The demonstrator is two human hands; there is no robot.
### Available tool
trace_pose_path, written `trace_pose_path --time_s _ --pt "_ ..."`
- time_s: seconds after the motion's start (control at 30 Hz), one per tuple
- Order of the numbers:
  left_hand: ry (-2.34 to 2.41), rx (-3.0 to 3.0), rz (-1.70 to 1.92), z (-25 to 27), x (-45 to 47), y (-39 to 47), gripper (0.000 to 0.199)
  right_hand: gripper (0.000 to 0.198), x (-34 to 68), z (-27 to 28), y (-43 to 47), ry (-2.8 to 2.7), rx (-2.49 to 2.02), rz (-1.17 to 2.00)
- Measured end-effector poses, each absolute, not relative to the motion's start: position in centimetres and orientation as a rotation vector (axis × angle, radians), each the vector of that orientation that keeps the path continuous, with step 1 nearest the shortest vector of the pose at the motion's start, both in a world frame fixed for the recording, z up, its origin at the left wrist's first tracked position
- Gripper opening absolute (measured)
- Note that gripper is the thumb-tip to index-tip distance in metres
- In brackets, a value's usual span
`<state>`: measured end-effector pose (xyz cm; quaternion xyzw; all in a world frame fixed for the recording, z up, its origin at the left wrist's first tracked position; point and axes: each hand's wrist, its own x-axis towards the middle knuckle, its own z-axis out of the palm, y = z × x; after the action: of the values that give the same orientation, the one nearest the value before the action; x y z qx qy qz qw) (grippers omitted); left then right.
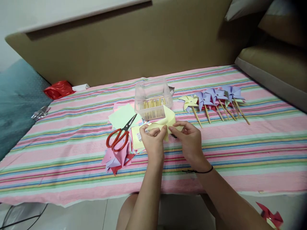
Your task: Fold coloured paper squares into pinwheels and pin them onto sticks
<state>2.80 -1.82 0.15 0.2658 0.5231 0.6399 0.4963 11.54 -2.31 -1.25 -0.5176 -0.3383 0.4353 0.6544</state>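
Between both hands is a piece of pale yellow paper (169, 117), cut and partly curled, held above the striped cloth. My left hand (154, 139) pinches its left side between thumb and fingers. On the right side, my right hand (190, 140) grips a pointed flap of the same paper. Just left of my left hand lie red-handled scissors (121, 134), blades pointing away, resting across paper sheets. Under and beside them are a light green sheet (122, 115) and a stack of yellow sheets (137, 140). Pink and purple cut paper pieces (117, 158) lie nearer me.
A clear plastic box (153, 95) of short wooden sticks stands beyond my hands. Several finished paper pinwheels (216, 95) on sticks lie to the right. A red plastic bag (59, 90) sits far left; a red pinwheel (270, 214) is at the lower right, below the cloth's edge.
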Motion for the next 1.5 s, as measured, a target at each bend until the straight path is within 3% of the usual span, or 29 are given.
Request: trace_pose_path --time_s 0.17,0.3,1.2,1.5 --pt "1.282 0.642 1.546 0.4 2.9 -1.9 0.063 0.064 11.3 -1.0 -2.2 -0.617 -1.078 1.056" --pt "1.286 0.652 1.535 0.4 2.9 -1.9 0.063 0.074 11.4 -0.7 -2.2 -0.578 -1.094 1.126" --pt "1.251 0.71 1.512 0.2 2.8 -1.8 0.062 0.08 11.9 -0.6 -1.9 -0.551 -1.121 1.206" --pt "1.09 0.928 1.128 0.6 -0.4 -1.0 0.054 0.081 16.0 -1.0 -1.1 -0.825 -1.252 1.307"
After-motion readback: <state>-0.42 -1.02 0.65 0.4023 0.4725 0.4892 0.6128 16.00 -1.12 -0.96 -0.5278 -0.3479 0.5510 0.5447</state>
